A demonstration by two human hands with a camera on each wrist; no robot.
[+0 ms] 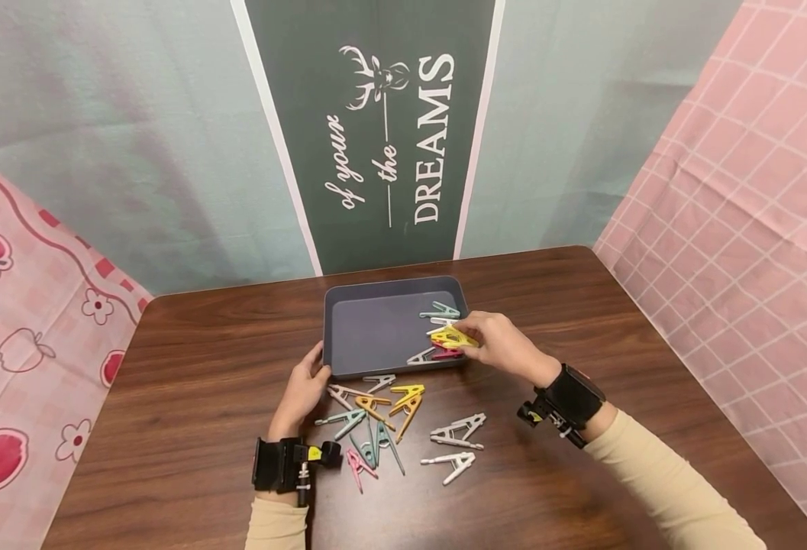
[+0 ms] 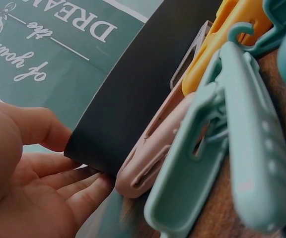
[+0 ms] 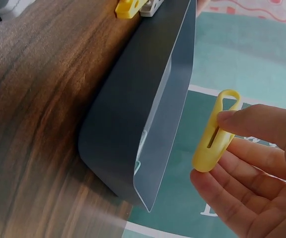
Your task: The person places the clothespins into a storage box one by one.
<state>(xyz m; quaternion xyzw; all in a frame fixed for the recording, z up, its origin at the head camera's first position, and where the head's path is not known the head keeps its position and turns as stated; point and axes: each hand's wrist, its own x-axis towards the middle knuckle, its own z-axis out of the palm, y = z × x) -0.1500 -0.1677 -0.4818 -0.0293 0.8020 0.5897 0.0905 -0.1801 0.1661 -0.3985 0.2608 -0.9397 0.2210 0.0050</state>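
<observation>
A grey rectangular tray (image 1: 376, 336) lies on the table with several clothespins along its right side, among them a green clothespin (image 1: 444, 309) and a grey clothespin (image 1: 421, 356). My right hand (image 1: 502, 344) is over the tray's right end. Between its thumb and fingers it pinches a yellow clothespin (image 3: 215, 136), above the rim in the right wrist view. At the front left corner, my left hand (image 1: 305, 388) grips the tray, thumb at the rim and fingers against the outside. Close beside that hand lie a beige clothespin (image 2: 145, 163) and a light green clothespin (image 2: 254, 144).
In front of the tray is a loose spread of several clothespins, including an orange clothespin (image 1: 410, 412), a pink clothespin (image 1: 359, 467) and a white clothespin (image 1: 453, 463). The wooden table (image 1: 197, 397) meets a printed curtain (image 1: 389, 153) behind the tray.
</observation>
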